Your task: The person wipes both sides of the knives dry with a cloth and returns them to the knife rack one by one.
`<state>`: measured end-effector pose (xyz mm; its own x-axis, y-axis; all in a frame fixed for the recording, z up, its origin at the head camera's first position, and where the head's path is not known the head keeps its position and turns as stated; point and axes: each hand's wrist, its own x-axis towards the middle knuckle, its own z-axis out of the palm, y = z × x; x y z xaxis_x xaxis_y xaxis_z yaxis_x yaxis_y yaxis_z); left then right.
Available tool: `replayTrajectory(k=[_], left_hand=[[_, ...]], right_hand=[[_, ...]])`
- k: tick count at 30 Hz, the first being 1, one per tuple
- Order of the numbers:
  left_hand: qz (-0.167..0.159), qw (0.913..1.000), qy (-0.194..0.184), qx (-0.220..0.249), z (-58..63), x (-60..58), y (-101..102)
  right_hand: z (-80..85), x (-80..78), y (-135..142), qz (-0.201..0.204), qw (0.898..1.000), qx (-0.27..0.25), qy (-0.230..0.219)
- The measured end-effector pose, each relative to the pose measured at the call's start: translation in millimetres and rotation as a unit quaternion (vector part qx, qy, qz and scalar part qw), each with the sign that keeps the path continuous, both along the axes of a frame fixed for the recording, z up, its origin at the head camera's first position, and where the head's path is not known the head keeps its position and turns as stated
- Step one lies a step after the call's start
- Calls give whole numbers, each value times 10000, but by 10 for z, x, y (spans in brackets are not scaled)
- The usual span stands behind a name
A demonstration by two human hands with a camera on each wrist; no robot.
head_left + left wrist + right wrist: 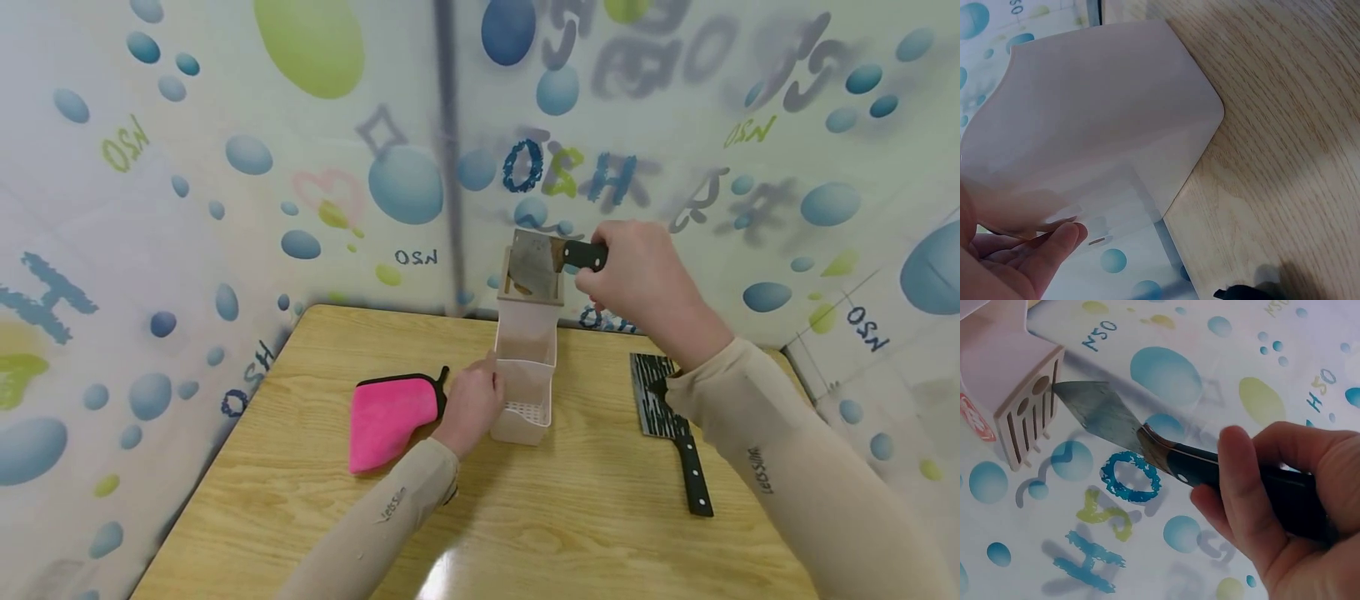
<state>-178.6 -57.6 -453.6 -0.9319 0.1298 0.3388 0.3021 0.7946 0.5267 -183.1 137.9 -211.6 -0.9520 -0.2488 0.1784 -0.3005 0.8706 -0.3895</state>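
Both slvs [791, 462] beige, w/ dk lettering [759, 471] nr cuffs [444, 458]; hands [474, 402] bare.

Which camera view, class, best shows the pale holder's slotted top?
The right wrist view: the slotted top appears larger there and almost unobscured. In the head view, the knife blade hides much of it. The left wrist view does not show it.

Right grip [639, 268] high, curled — left grip [472, 402] lower
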Motion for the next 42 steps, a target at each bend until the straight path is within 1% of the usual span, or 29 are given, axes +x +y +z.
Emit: replayTrajectory(k=[2,5,9,11,16,19,23,28,33,38,42], left_hand=[[4,10000,4,1,-7,0,0],[-1,10000,-29,14,-3,3,1],[-26,10000,-17,15,11,10,-2],[-32,10000,13,11,12,13,-4],[-78,9998,175,-3,-8,10,-15],[-130,9994,322,3,-27,3,-21],[-160,9991,381,4,-43,-3,-26],[-126,9994,312,14,-49,-5,-28],[-140,9996,252,35,-37,2,-27],[-151,9997,181,48,-26,11,-28],[-144,9997,188,16,-9,19,-22]], right_hand=[[-42,22,-16,111,9987,-70,493],[-82,38,-39,195,9947,-188,989],[-121,31,-56,225,9896,-449,1348],[-151,19,-59,277,9853,-577,1582],[-250,-42,-70,457,9701,-831,2234],[-302,-85,-77,470,9629,-1005,2459],[-341,-137,-93,468,9559,-1167,2655],[-346,-194,-114,488,9501,-1238,2821],[-333,-232,-114,454,9518,-1261,2758],[-319,-284,-124,435,9563,-1199,2630],[-309,-336,-143,496,9607,-1130,2484]])
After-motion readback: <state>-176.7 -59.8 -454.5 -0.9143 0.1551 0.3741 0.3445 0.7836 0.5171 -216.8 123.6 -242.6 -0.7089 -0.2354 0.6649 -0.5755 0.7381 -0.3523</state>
